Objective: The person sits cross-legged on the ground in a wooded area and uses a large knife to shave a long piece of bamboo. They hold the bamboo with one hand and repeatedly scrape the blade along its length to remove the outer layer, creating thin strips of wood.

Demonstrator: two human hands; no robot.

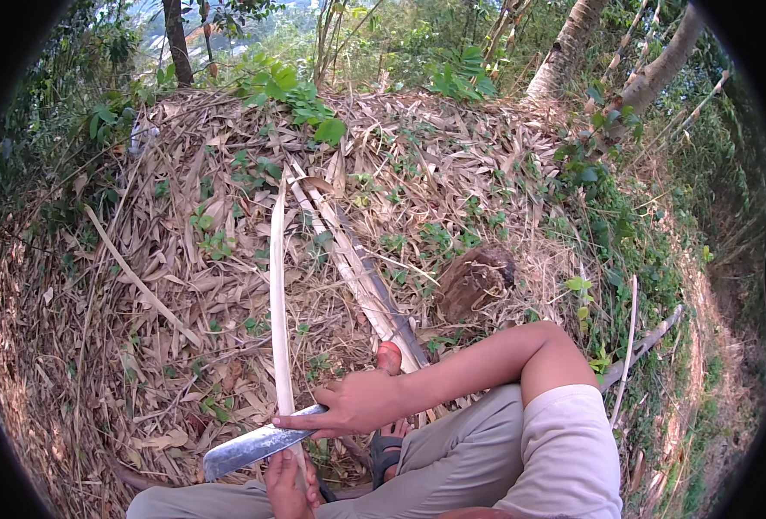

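I sit on a slope covered with dry leaves. My right hand grips the handle of a broad knife whose grey blade points left and lies across a long pale bamboo strip. My left hand is closed around the lower end of that strip, just under the blade. The strip rises away from me, slightly curved, with its far tip over the leaf litter. My sandalled foot rests right beside both hands.
Several split bamboo lengths lie on the ground beyond my foot. A brown stump sits to the right of them. Tree trunks stand at the top right, green plants at the back, and a dirt path runs along the right.
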